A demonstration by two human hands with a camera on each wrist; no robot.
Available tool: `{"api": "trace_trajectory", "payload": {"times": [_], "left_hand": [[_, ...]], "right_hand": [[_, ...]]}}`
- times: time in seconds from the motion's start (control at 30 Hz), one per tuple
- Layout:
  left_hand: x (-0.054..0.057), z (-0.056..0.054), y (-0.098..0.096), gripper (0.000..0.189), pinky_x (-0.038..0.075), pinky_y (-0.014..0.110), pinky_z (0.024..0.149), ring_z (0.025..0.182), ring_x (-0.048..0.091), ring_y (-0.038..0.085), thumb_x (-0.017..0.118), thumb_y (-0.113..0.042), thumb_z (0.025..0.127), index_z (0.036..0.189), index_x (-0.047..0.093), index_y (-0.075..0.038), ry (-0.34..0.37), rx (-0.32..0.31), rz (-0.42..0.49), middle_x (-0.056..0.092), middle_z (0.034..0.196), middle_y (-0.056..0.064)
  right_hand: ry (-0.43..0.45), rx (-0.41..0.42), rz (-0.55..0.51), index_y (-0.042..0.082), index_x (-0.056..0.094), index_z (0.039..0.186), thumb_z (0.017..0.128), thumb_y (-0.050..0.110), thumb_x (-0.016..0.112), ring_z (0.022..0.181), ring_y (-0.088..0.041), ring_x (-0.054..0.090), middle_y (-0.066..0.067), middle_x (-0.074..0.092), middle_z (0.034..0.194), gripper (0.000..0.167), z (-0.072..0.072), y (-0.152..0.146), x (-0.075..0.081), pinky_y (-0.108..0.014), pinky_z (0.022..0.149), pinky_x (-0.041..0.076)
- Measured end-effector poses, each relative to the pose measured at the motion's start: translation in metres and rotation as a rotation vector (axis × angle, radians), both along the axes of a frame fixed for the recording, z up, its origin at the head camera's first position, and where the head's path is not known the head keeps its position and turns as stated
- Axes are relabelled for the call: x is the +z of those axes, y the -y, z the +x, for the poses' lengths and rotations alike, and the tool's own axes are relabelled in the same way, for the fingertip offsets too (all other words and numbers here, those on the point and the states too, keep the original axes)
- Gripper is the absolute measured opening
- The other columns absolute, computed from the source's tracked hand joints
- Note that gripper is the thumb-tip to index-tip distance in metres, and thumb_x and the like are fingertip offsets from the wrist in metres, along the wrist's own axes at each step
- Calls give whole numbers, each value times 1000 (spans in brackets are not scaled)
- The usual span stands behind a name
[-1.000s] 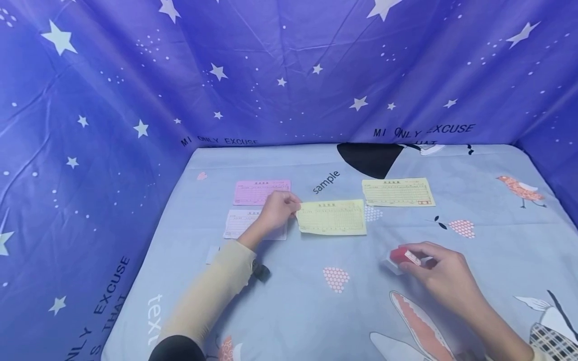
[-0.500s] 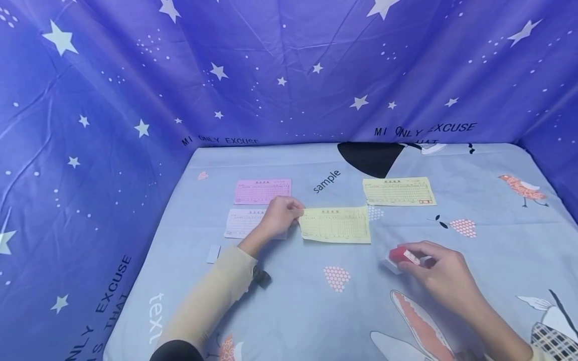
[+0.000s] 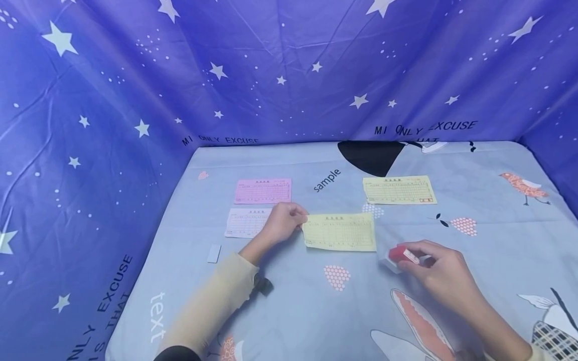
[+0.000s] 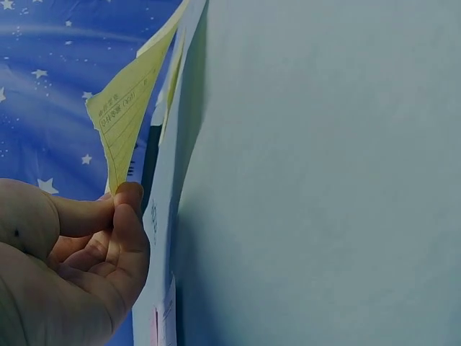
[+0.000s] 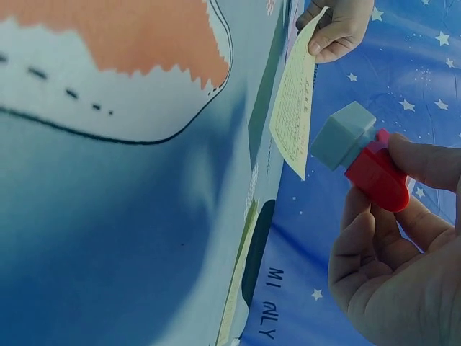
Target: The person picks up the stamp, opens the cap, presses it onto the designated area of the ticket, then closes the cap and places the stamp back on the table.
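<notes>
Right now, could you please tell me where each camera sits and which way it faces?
Head: worn on the head, facing forward and down at the table and starry curtain; left hand and right hand show.
Left wrist: on that wrist, facing the pinched yellow slip; only the left hand shows.
Right wrist: on that wrist, facing the red stamp and, beyond it, that slip; both hands show.
Shared: head and right wrist both show both hands, that slip and the stamp.
</notes>
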State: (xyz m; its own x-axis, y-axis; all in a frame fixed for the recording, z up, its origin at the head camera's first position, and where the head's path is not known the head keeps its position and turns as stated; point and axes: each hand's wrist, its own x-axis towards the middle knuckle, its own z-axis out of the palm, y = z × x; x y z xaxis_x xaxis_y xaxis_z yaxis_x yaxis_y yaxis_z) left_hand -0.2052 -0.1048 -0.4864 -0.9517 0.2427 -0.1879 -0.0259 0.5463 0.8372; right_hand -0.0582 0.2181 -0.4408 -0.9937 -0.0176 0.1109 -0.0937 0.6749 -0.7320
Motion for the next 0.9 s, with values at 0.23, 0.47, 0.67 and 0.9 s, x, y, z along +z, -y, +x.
{"api": "trace_trajectory", "payload": {"times": [0.23, 0.47, 0.67, 0.9], "left_hand": [[-3, 9, -2, 8, 47, 26, 53, 63, 63, 16, 68, -5, 93, 93, 75, -9, 15, -11, -4, 69, 75, 0], [-6, 16, -2, 7, 48, 26, 53, 63, 63, 17, 69, -5, 92, 93, 75, -9, 26, -9, 1, 69, 75, -1], [-6, 21, -3, 8, 47, 25, 53, 62, 62, 16, 68, -5, 92, 93, 75, -9, 40, -13, 13, 70, 76, -1], [-7, 25, -2, 8, 46, 25, 53, 61, 61, 15, 68, -6, 92, 93, 75, -9, 36, -15, 3, 69, 74, -1]], "right_hand": [[-6, 9, -1, 18, 77, 105, 78, 8, 85, 60, -9, 59, 7, 73, 89, 30, 0, 2, 1, -21, 56, 45], [0, 13, -5, 18, 77, 106, 78, 8, 85, 60, -10, 59, 7, 72, 88, 30, 0, 3, 1, -20, 56, 45], [2, 17, -13, 18, 77, 106, 79, 9, 85, 60, -10, 60, 7, 73, 89, 30, -1, 4, -1, -20, 56, 45], [43, 19, -13, 17, 77, 107, 81, 11, 84, 64, -10, 61, 6, 73, 91, 28, -2, 6, 0, -21, 58, 46]]}}
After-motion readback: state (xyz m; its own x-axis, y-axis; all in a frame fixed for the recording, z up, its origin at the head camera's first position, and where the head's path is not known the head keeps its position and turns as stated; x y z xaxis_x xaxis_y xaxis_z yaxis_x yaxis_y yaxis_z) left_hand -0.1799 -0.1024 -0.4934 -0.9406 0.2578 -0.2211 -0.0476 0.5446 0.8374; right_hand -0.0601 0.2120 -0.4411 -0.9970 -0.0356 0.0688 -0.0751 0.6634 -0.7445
